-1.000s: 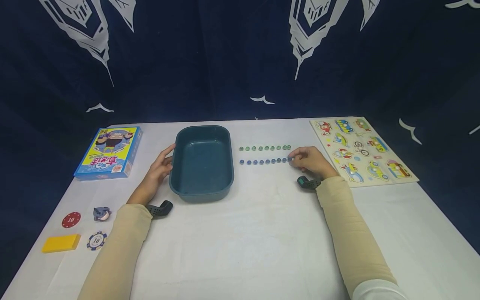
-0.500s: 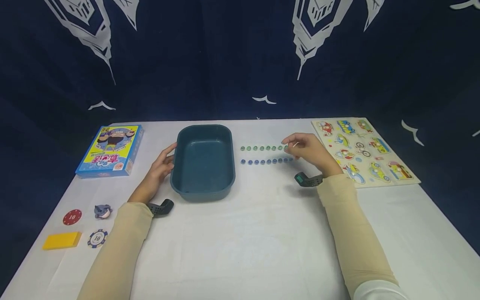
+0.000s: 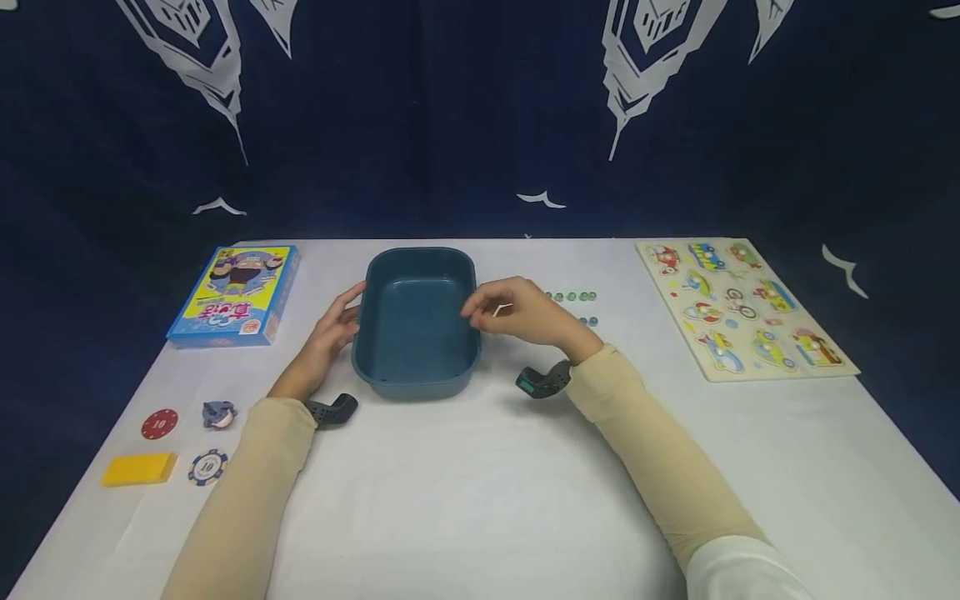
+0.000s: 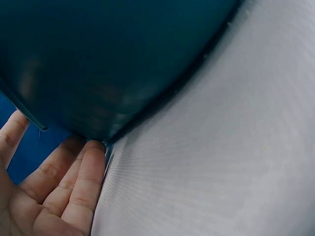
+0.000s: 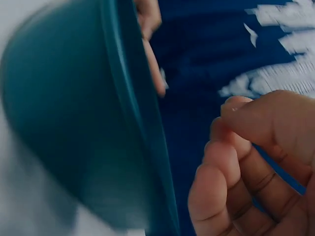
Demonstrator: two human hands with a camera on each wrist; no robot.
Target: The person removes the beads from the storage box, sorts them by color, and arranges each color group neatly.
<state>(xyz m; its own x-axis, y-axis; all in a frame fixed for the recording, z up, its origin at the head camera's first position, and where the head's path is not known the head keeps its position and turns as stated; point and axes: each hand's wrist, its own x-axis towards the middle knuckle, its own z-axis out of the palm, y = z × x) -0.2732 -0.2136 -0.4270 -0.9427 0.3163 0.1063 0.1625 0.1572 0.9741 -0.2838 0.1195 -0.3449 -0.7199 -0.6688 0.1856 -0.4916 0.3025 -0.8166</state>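
In the head view my left hand (image 3: pixel 322 350) rests against the left side of a dark teal plastic basin (image 3: pixel 416 389). Close up in the left wrist view, its fairly straight fingers (image 4: pixel 86 187) touch the lower outer wall. My right hand (image 3: pixel 517 308) is raised at the basin's right rim, its fingertips overlapping the rim. Its fingers curl loosely with the thumb near the index tip, and nothing shows between them in the right wrist view. Behind this hand run two rows of small glass marbles, green marbles (image 3: pixel 572 297) and blue marbles (image 3: pixel 593 322), partly hidden.
At the back right lies a wooden picture puzzle board (image 3: pixel 750 308). A blue and yellow game box (image 3: pixel 236 292) lies at the back left. Front left are a red chip (image 3: pixel 160 424), a blue-and-white chip (image 3: pixel 207 467), a toy shark (image 3: pixel 219 415) and a yellow block (image 3: pixel 139 469).
My right hand has lifted off the right end of the blue row and swung left to the basin's rim. The end marbles stay in place. My left hand keeps its place on the basin.
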